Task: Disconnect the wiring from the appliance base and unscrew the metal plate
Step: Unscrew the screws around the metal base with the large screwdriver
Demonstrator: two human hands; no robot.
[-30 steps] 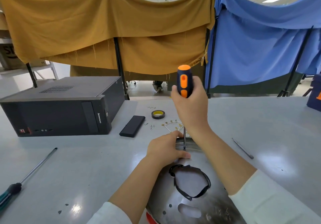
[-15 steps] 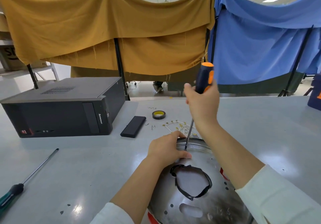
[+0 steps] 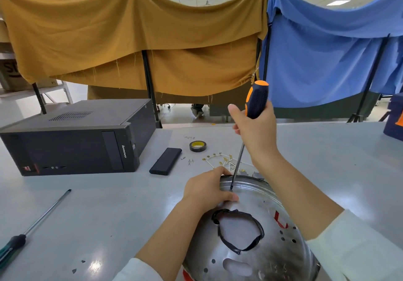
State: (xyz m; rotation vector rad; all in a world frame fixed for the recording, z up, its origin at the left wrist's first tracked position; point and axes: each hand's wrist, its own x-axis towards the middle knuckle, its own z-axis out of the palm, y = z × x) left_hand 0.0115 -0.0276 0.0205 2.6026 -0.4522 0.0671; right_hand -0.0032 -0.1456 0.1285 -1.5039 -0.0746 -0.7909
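**Driver tip seated at the far rim of the metal plate**

Nearest the camera lay the metal plate (image 3: 250,256), a shiny domed disc with a tape-edged cutout (image 3: 237,230) in its middle and small holes near its lower edge. It rested on the grey table (image 3: 109,215), and the appliance base showed only as slivers of red beneath its edges.

The left hand (image 3: 207,190) gripped the far left rim of the plate, fingers curled over the edge and thumb lying flat on the metal, pinning it down. Just beside that thumb, the tip of the screwdriver (image 3: 255,104) met the plate near the rim; whether it sat in a screw head was too small to tell.

The right hand (image 3: 257,132) was wrapped round the orange-and-black handle, held well above the plate, forearm rising from the lower right. The shaft leaned, with the handle tilted to the right and away from the person.

To do this step well, the shaft would likely need to stand straighter over the screw, with firm downward pressure while turning, so the tip would not cam out and skate across the polished surface toward the bracing thumb. The left hand's hold looked sound for resisting the twist.

Beyond the plate lay white wiring (image 3: 220,161) with brass terminals, apparently already free, then loose screws (image 3: 190,161), a roll of tape (image 3: 197,146), a flat black case (image 3: 165,164) and a black computer tower (image 3: 74,137). A second screwdriver (image 3: 32,226) lay far left.
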